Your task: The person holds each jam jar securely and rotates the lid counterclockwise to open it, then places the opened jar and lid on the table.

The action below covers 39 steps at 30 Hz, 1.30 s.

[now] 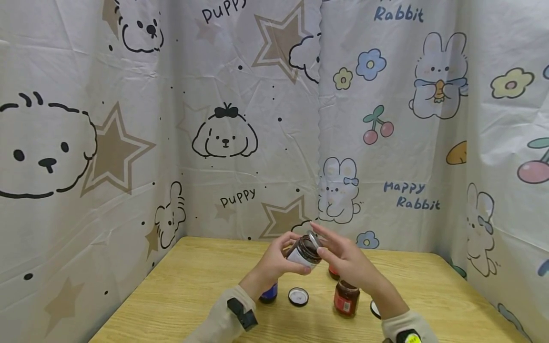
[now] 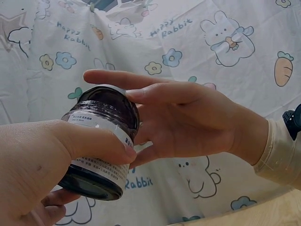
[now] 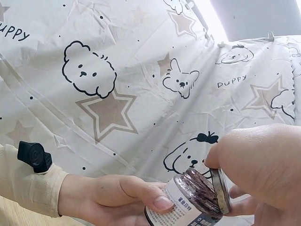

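Note:
My left hand (image 1: 272, 263) grips a glass jar (image 2: 96, 122) of dark contents around its white label, above the table. The jar leans to the right. My right hand (image 1: 349, 262) pinches a metal lid (image 3: 219, 190) between thumb and fingers. The lid stands tilted against the jar's mouth, with a gap showing on one side in the right wrist view. Dark residue marks the jar's threaded neck (image 3: 197, 186). In the left wrist view, the left thumb (image 2: 94, 141) lies across the label.
Below the hands, an upturned lid (image 1: 298, 296) lies on the wooden table (image 1: 206, 286). A blue-labelled jar (image 1: 269, 294) is partly behind the left wrist. A red-labelled jar (image 1: 345, 301) stands right, another red jar (image 1: 333, 273) behind it. The right forearm partly hides another lid (image 1: 375, 309).

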Tool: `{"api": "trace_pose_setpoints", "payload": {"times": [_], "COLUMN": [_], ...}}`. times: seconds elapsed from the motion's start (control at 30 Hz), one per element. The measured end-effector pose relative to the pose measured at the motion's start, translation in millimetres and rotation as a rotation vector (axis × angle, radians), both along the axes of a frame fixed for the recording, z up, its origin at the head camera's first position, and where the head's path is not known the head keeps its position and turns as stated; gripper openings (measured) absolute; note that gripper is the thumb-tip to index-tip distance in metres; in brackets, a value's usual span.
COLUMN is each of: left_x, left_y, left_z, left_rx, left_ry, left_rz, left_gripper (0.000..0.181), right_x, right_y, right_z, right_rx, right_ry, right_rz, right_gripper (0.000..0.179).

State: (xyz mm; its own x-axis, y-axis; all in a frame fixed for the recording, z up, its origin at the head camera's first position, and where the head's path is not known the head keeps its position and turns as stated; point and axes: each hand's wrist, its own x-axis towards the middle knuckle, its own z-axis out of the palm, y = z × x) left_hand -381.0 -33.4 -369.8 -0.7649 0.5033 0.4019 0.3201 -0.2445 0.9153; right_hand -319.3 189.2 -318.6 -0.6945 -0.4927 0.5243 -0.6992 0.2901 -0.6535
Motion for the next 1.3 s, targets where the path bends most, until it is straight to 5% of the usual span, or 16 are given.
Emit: {"api": "trace_pose_setpoints", "payload": {"times": [0.37,0.77,1.0,1.3], "left_x": [0.8,-0.1,0.7,0.8], "left_y": [-2.4,-3.1,-2.5,-1.2], "left_z": [2.1,3.3,4.4,4.7], "left_rx": [-0.001,0.011,0.015,0.027], "left_ry": [0.003,0.008,-0.003,-0.014], "left_rz": [0.003,0.009,0.008,0.015], "left_gripper": [0.061,0.063,0.066,0.064], "right_x": [-1.8,-0.7,1.8,0.8], "right_y": [2.8,5.8,8.0,8.9], "right_z": [0.1,3.2,3.4,1.6], "right_rx": [0.040,-0.022,-0.103,-0.151], "right_ry": [-0.021,-0.013,-0.138,-0.163], "right_rz": [0.111,0.006,0.018,0.016], "right_gripper": [0.048,0.045,0.047,0.055]}}
